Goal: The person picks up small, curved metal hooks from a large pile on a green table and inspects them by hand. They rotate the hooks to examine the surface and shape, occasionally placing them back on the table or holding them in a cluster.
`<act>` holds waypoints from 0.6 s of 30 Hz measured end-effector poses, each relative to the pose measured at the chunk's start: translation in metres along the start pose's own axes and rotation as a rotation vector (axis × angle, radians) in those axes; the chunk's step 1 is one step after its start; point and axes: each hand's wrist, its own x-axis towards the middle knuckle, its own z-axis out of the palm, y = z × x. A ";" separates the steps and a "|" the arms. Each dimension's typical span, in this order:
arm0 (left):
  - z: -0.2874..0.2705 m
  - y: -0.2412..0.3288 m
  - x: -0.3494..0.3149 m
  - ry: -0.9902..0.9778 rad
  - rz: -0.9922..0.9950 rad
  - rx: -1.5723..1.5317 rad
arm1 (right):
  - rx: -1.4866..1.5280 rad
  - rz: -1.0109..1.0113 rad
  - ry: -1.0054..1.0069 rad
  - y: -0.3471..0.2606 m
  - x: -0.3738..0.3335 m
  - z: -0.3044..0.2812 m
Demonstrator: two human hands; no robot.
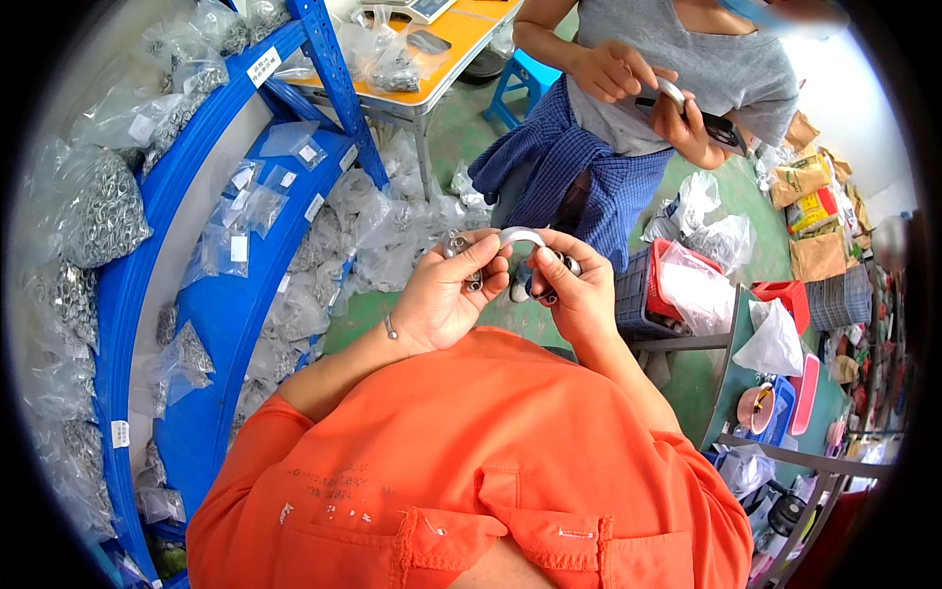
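Between my hands is a curved silver metal piece [521, 236], arched like a small handle. My left hand [451, 299] pinches its left end between thumb and fingers, and small ring-shaped metal parts [455, 243] show among those fingers. My right hand [581, 299] is closed at the other end, with dark shiny metal rings [567, 263] by its fingers. I cannot tell whether the small parts are joined to the curved piece. Across from me, a person [677, 79] holds a similar silver piece [671, 94] and a dark phone [724, 132].
A blue shelf rack [245, 294] on the left holds clear bags of metal hardware [103, 206]. Behind stand an orange-topped table [461, 34] and a blue stool [520, 83]. A plastic crate [636, 290] and a green table [721, 393] with trays are at right.
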 end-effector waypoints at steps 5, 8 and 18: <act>-0.002 0.000 0.001 0.000 -0.009 0.014 | -0.040 0.016 0.016 -0.003 0.000 0.001; -0.002 0.000 0.001 -0.004 -0.008 0.012 | -0.045 0.001 0.014 -0.001 0.000 0.000; -0.009 -0.005 0.002 -0.039 0.005 -0.056 | 0.000 -0.066 -0.015 -0.001 -0.001 0.000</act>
